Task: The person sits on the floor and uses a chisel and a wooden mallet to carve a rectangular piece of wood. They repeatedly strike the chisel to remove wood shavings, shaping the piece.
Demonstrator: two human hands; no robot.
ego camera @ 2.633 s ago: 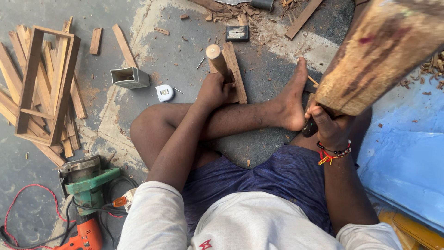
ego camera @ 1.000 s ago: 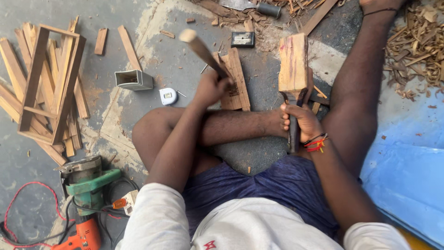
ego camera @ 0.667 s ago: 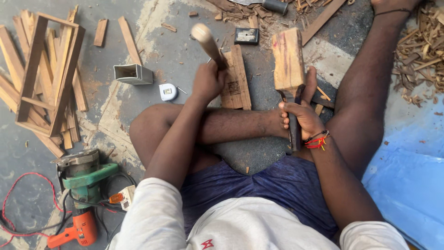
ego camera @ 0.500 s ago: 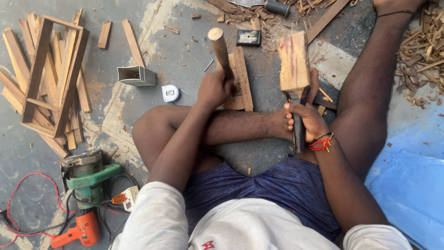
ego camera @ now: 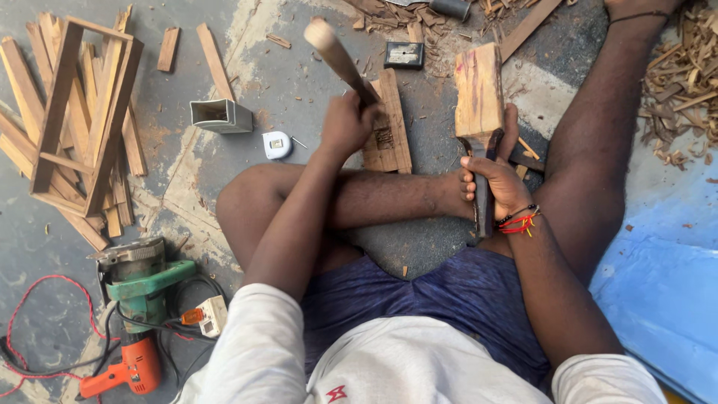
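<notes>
I sit on the floor with my legs crossed. My left hand grips a wooden-handled chisel that leans up and to the left, its tip down on a small carved wood plank lying on the concrete. My right hand holds the dark handle of a wooden mallet. Its blocky head stands upright, to the right of the plank and apart from the chisel. My foot rests beside the mallet's handle.
A wooden frame and slats lie at the left, with a metal tube offcut and tape measure nearer. A green circular saw and orange drill sit lower left. Wood shavings and a blue sheet are on the right.
The mallet, raised close to the camera earlier, has come down and now stands beside the plank. The chisel handle has tipped further left in the last half second.
</notes>
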